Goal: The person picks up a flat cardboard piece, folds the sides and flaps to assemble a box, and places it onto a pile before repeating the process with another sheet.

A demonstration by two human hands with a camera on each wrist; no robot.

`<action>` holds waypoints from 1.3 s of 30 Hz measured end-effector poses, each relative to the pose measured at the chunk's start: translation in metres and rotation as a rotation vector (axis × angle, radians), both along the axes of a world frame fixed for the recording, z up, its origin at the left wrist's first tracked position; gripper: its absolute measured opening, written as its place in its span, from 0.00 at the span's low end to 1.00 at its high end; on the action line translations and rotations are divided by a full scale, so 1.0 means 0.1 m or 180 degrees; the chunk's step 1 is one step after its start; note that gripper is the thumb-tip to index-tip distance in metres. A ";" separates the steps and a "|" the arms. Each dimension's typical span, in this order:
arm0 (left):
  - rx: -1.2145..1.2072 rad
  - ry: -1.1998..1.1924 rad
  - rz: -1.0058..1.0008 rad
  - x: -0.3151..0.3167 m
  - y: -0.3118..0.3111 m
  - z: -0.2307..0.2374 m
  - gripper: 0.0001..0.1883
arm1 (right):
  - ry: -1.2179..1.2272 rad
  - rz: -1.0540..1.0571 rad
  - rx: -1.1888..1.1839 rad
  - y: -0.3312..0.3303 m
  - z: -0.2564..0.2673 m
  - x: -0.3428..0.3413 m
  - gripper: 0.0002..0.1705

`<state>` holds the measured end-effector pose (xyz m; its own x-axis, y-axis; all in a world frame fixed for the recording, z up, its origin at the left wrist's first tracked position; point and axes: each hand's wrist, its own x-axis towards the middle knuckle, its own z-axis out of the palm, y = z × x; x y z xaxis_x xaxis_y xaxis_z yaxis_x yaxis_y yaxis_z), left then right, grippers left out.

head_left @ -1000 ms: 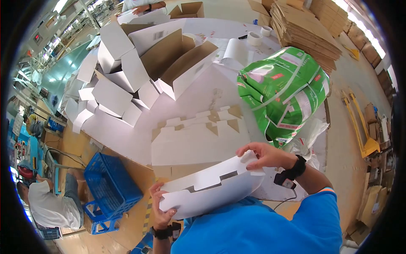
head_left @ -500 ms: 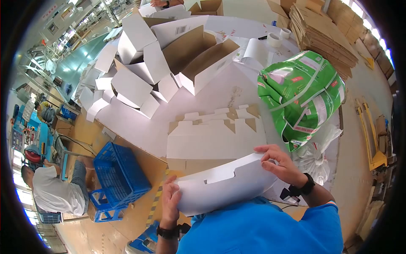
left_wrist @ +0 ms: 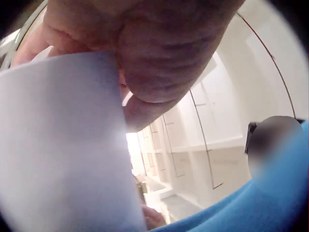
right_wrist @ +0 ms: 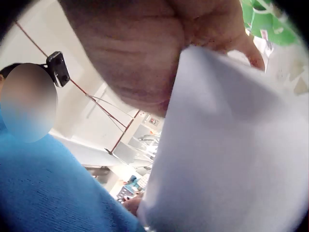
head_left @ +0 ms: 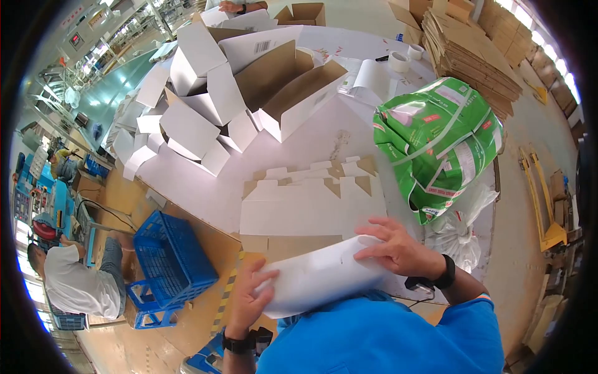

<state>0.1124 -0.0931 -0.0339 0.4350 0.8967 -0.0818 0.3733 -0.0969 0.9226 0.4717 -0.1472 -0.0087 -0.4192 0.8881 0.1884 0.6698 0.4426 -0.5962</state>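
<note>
A white cardboard carton (head_left: 324, 274) is held up in front of the blue shirt, a smooth white face toward the head camera and slightly blurred. At its left end my left hand (head_left: 249, 296) holds it, thumb and fingers spread about the edge. My right hand (head_left: 402, 249) grips the other end, its fingers reaching over the top. Both wrist views show the white board close up, with the left palm (left_wrist: 159, 53) and the right palm (right_wrist: 135, 48) against its ends. Beyond it on the table lies a flat die-cut carton blank (head_left: 311, 212) with tabs along its far edge.
Several folded white cartons (head_left: 193, 128) are heaped at the table's left. A green printed bag (head_left: 439, 146) stands on the right, beside clear plastic (head_left: 458, 234). Tape rolls (head_left: 398, 61) lie farther back. A blue crate (head_left: 174, 255) stands left of the table, near a seated person.
The carton has been rolled between my hands: its slotted, tabbed edge has turned out of sight and a smooth face now shows. The head view has shifted slightly.
</note>
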 end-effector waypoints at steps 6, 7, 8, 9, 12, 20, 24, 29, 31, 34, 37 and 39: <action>0.0082 0.0784 -0.0741 0.02 0.01 0.19 0.29 | -0.0124 0.0330 -0.0501 -0.03 0.11 0.04 0.34; 0.0213 0.0886 -0.0846 0.01 0.03 0.20 0.31 | -0.0189 0.0371 -0.0502 -0.03 0.11 0.06 0.36; 0.0347 0.0987 -0.0946 0.01 0.04 0.20 0.32 | -0.0263 0.0400 -0.0548 -0.03 0.10 0.06 0.36; 0.0377 0.1020 -0.0956 0.01 0.04 0.20 0.32 | -0.0332 0.0431 -0.0594 -0.03 0.10 0.05 0.37; 0.0531 0.1128 -0.1077 0.01 0.05 0.18 0.31 | -0.0503 0.0484 -0.0680 -0.03 0.07 0.03 0.37; 0.0763 0.1278 -0.1335 -0.01 0.08 0.14 0.25 | -0.0630 0.0484 -0.0776 -0.03 0.12 -0.02 0.32; 0.0886 0.1364 -0.1353 0.03 0.11 0.20 0.24 | -0.0688 0.0479 -0.0706 -0.02 0.11 -0.02 0.31; 0.0384 0.1418 -0.1213 0.05 0.14 0.23 0.35 | -0.0709 0.0452 -0.0770 -0.02 0.12 -0.01 0.30; 0.0361 0.1172 -0.1038 0.01 0.13 0.18 0.43 | -0.0661 0.0418 -0.0770 -0.03 0.12 0.02 0.30; -0.0562 -0.0332 -0.0596 -0.20 0.15 -0.17 0.56 | -0.0564 0.0373 -0.0680 -0.05 0.10 0.04 0.31; -0.0992 -0.1385 -0.0371 -0.22 0.13 -0.35 0.65 | -0.0575 0.0333 -0.0633 -0.05 0.10 0.03 0.31; -0.0943 -0.1470 -0.0226 -0.22 0.05 -0.48 0.68 | -0.0650 0.0302 -0.0636 -0.03 0.11 0.01 0.30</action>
<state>0.0907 -0.0878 -0.0816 0.5441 0.8314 -0.1126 -0.0747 0.1816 0.9805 0.4731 -0.1507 0.0018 -0.5133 0.8542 -0.0829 0.7462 0.3965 -0.5348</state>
